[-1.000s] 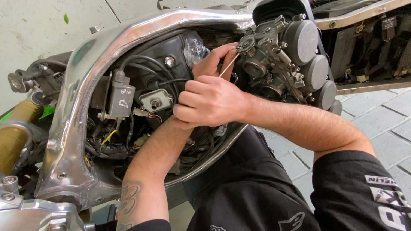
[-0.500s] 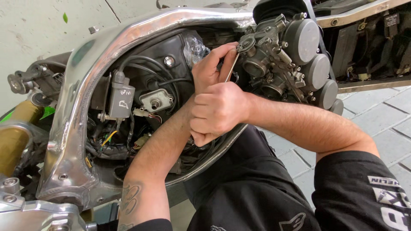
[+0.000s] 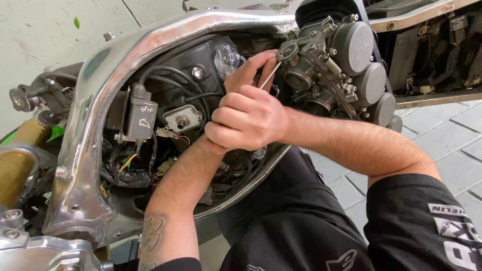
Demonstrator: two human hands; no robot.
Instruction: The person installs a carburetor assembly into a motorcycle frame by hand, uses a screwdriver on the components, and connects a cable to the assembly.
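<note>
My right hand (image 3: 246, 120) is closed in a fist in front of the open motorcycle frame (image 3: 95, 115). A thin metal tool shaft (image 3: 268, 76) rises out of the fist to a small pulley on the grey carburetor bank (image 3: 326, 65). My left hand (image 3: 248, 70) comes up behind the right hand on a tattooed forearm. Its fingers pinch the shaft close to the tip, right beside the carburetors. The tool's handle is hidden inside the fist.
Inside the polished frame sit black hoses, a grey ignition coil (image 3: 142, 118), connectors and coloured wires. A gold fork tube (image 3: 17, 168) stands at the left. Round carburetor caps (image 3: 354, 47) jut out at the upper right. Grey paving (image 3: 452, 145) lies at the right.
My right fist has shifted slightly down and to the left in front of the left wrist. The left fingers stay at the carburetor pulley.
</note>
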